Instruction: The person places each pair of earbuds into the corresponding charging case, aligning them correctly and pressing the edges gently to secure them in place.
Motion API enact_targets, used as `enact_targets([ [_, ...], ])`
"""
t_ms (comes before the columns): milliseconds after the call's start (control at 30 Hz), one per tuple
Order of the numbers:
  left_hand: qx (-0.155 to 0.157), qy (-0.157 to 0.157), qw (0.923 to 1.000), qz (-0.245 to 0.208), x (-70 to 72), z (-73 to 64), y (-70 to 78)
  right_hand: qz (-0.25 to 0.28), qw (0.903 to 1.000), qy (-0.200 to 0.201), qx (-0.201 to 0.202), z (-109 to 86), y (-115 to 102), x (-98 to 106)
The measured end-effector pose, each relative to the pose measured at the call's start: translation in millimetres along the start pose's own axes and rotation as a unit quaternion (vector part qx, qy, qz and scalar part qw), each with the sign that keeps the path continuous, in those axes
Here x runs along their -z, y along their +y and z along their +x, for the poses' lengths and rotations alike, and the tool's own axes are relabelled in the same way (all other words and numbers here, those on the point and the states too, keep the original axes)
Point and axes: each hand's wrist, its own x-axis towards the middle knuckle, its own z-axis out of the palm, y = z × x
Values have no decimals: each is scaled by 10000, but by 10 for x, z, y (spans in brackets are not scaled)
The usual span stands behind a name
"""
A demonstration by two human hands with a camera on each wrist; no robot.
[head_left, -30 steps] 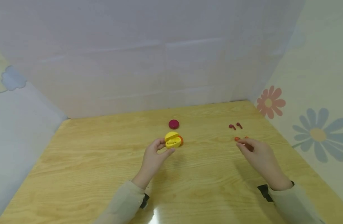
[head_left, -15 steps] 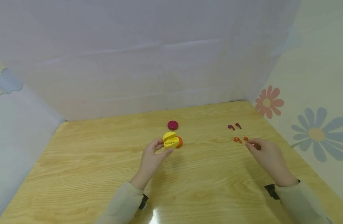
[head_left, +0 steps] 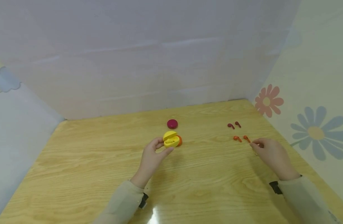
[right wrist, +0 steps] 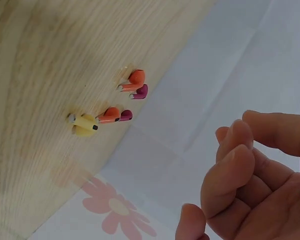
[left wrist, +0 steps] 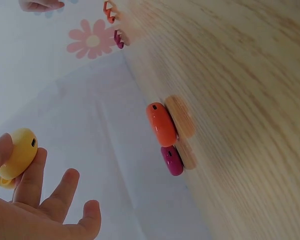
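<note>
My left hand (head_left: 153,158) holds a yellow earbud case (head_left: 171,141) by its side, raised over the table with its lid up. A yellow earbud appears to sit in one slot of the case; the other slot looks bare. In the left wrist view, thumb and index finger pinch the case (left wrist: 21,152) while the other fingers are spread. My right hand (head_left: 273,157) hovers at the right, its fingers loosely bent and holding nothing. A yellow earbud (right wrist: 84,124) lies on the table, mostly hidden under that hand in the head view.
Two orange earbuds (head_left: 237,138) and two magenta earbuds (head_left: 230,126) lie at the right of the wooden table (head_left: 90,161). A closed magenta case (head_left: 172,123) stands at the back middle. Behind the yellow case an orange case (head_left: 180,140) is partly hidden. Walls enclose the back and sides.
My right hand has moved rightward, away from over the orange earbuds, uncovering both of them. The left hand keeps its hold on the yellow case, which has barely shifted.
</note>
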Motion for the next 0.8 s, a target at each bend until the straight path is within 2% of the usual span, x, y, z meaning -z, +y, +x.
enact_targets([
  [333, 80, 2, 9999, -118, -2, 2, 3, -198, 9994, -300, -11, 43, 91, 18],
  [800, 115, 54, 9999, -82, 9, -15, -9, -425, 9981, -444, -71, 98, 217, 8],
])
